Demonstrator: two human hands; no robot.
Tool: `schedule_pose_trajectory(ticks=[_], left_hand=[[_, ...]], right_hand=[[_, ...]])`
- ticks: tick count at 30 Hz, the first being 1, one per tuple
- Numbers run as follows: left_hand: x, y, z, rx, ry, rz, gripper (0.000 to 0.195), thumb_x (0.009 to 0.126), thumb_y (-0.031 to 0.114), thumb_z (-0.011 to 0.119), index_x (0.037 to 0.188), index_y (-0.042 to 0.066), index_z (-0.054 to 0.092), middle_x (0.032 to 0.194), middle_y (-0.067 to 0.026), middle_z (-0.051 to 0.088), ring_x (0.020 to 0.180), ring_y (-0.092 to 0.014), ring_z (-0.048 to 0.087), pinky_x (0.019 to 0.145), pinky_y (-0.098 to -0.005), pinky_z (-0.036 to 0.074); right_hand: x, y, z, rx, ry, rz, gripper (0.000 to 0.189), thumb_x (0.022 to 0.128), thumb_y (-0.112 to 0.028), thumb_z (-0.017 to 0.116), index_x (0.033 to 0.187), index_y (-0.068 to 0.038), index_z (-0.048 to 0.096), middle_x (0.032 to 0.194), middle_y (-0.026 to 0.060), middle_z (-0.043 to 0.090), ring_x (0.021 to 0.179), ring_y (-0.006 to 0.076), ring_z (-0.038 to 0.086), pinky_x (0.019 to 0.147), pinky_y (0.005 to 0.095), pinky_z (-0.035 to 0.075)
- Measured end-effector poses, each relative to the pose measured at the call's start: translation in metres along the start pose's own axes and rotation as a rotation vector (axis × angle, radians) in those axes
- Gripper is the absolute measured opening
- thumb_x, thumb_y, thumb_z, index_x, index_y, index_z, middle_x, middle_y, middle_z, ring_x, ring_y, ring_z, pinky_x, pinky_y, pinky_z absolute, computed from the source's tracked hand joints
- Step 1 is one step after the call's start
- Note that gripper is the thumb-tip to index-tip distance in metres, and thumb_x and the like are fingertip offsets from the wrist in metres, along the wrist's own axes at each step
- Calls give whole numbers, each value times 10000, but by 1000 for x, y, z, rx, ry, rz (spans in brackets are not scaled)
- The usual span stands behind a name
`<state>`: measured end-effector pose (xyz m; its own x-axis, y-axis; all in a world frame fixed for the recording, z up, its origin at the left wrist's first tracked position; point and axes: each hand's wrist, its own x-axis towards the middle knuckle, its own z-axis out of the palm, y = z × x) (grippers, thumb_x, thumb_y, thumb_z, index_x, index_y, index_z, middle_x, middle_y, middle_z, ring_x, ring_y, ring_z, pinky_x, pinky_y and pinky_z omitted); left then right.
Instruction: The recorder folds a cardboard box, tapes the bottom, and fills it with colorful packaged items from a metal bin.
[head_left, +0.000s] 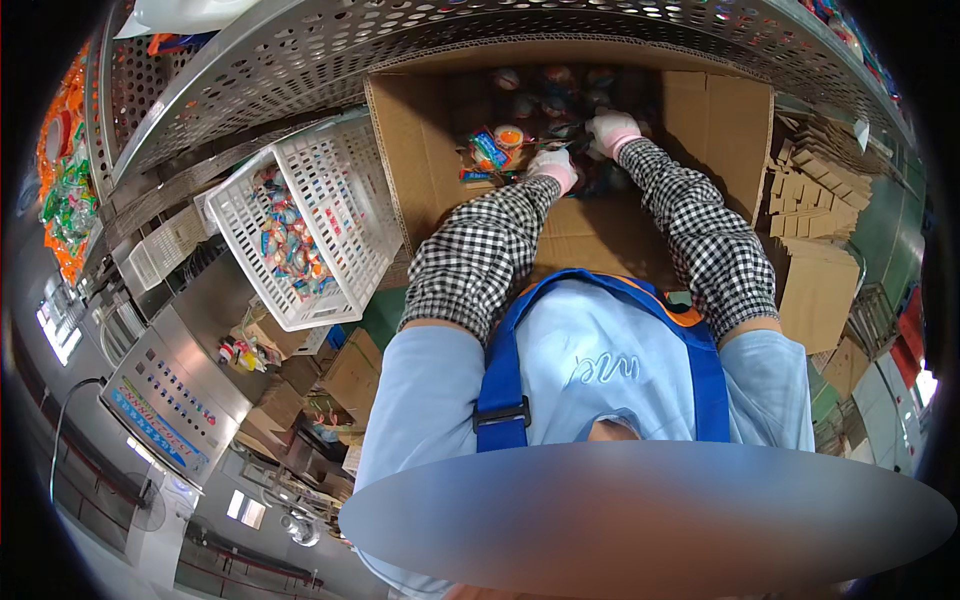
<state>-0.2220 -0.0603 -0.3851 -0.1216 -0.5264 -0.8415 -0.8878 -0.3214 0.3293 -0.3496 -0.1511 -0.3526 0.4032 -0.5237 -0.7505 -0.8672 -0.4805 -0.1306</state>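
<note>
Both my hands, in white gloves with pink cuffs, reach into a large open cardboard box. My left hand is low in the box, beside small colourful wrapped packets and a round orange-and-white item. Farther to the right, my right hand is among round wrapped items lying in shadow on the box's bottom. The fingers of both hands point away from the camera, and what they touch or hold is hidden. Black-and-white checked sleeves cover my forearms.
A white plastic basket with many small wrapped pieces stands left of the box. A perforated metal shelf runs along the far side. Stacked flat cardboard is at the right, and a metal control panel at the lower left.
</note>
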Motion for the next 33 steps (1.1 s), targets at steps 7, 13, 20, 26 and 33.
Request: schedule_pose_trajectory(ticks=[7, 13, 20, 26, 33], left_hand=[[9, -8, -13, -123, -76, -17, 388, 721, 313, 648, 1060, 124, 630, 1098, -161, 611, 1026, -324, 582, 869, -412, 468], [-22, 20, -1, -143, 13, -79, 706, 714, 440, 680, 1239, 18, 469, 1207, -210, 546, 1120, -316, 542, 920, -404, 451], [104, -61, 103, -46, 183, 100, 584, 706, 372, 689, 1125, -5, 538, 1129, -231, 573, 1024, -323, 575, 881, -437, 452], [10, 0, -20, -728, -882, 37, 334, 771, 284, 641, 927, -11, 623, 821, -109, 657, 623, -186, 600, 500, -300, 470], [2, -17, -47, 583, -286, 851, 528, 705, 445, 688, 1069, 67, 623, 1032, -150, 632, 983, -333, 586, 844, -399, 471]], right_hand=[[-30, 4, -9, 235, 551, -68, 240, 671, -302, 691, 766, -87, 642, 957, 132, 577, 912, 335, 554, 777, 401, 474], [-49, -22, 9, -108, -146, -122, 320, 748, -119, 549, 1054, -53, 613, 1114, 181, 563, 945, 328, 610, 794, 425, 505], [-13, -14, -50, 251, 59, -114, 376, 792, -291, 636, 1079, -48, 620, 983, 182, 645, 910, 300, 629, 806, 377, 493], [-67, 1, -60, 375, -381, 260, 712, 767, -580, 588, 1055, 71, 598, 992, 235, 634, 918, 343, 627, 814, 396, 491], [-48, -5, 18, 100, -383, 253, 597, 808, -554, 496, 1091, -45, 629, 1142, 165, 600, 1075, 304, 565, 908, 397, 451]])
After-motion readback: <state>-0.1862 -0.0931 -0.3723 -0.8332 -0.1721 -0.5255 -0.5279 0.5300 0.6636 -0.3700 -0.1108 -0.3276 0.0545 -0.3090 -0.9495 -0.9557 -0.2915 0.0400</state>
